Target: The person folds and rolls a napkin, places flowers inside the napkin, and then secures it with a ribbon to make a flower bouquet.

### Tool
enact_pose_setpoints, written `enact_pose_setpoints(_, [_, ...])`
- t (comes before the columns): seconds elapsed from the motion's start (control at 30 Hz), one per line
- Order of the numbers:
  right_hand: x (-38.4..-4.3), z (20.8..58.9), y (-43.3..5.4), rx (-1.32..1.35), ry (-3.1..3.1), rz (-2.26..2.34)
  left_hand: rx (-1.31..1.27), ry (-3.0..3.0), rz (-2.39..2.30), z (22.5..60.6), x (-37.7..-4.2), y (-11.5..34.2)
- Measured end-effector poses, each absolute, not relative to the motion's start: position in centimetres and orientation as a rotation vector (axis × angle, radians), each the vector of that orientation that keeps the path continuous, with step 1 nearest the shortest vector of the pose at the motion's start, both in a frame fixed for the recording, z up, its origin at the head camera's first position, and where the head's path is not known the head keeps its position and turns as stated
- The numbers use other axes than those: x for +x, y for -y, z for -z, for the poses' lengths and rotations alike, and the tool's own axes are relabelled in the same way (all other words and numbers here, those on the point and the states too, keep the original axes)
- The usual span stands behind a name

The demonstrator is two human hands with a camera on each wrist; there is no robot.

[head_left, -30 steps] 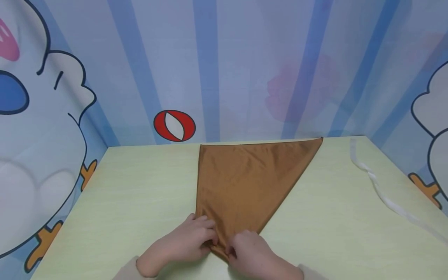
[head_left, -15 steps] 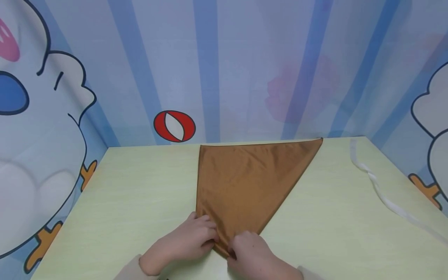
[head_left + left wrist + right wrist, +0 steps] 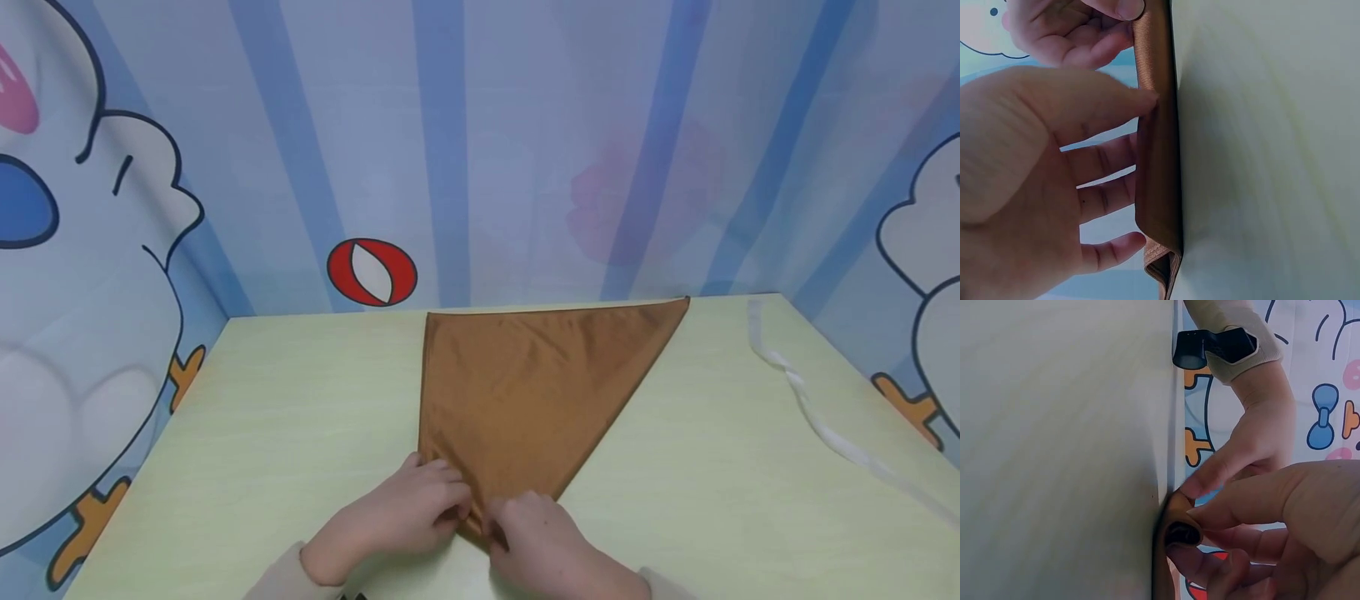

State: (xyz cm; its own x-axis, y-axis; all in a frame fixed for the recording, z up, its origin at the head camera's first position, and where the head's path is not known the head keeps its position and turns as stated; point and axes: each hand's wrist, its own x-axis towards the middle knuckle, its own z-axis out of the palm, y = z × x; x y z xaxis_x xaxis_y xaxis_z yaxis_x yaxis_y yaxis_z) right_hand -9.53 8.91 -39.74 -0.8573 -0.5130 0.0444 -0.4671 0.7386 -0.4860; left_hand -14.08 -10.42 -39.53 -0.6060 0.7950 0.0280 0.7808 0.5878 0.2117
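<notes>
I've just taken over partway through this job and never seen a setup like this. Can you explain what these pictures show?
There is no robot arm here: a person works with a bare left hand and right hand. The wide picture comes from a camera worn on the head, looking forward and down. The other two come from cameras worn on the wrists, each close to its own hand, so the table appears turned sideways. On it lie a brown cloth and, off to the right, a twisted white strip. Both hands pinch the near end of the cloth, which looks folded or rolled in the left wrist view. Behind is a printed backdrop.
</notes>
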Motion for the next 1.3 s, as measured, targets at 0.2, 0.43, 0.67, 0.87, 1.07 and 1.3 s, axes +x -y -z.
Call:
enact_pose_setpoints(0.2, [-9.68, 39.84, -8.96, -0.818, -2.84, 0.714, 1.364, -2.732, -0.309, 39.49, -14.15, 10.35])
enact_pose_setpoints(0.43, [-9.61, 39.96, -8.94, -0.815, -2.868, 0.665, 1.364, -2.73, -0.293, 39.42, -14.3, 10.06])
enact_pose_setpoints(0.67, [-9.52, 40.12, -8.97, -0.845, -2.938, 0.619, 1.384, -2.769, -0.259, 39.6, -14.48, 9.97])
enact_pose_setpoints(0.87, [-9.65, 39.83, -8.91, -0.782, -2.929, 0.622, 1.384, -2.786, -0.311, 39.48, -14.58, 9.85])
enact_pose_setpoints(1.07, [-9.83, 39.52, -8.93, -0.725, -2.889, 0.656, 1.393, -2.783, -0.325, 39.4, -14.65, 9.79])
enact_pose_setpoints(1.3, [-9.9, 39.62, -9.06, -0.768, -2.947, 0.648, 1.37, -2.743, -0.306, 39.44, -14.82, 9.8])
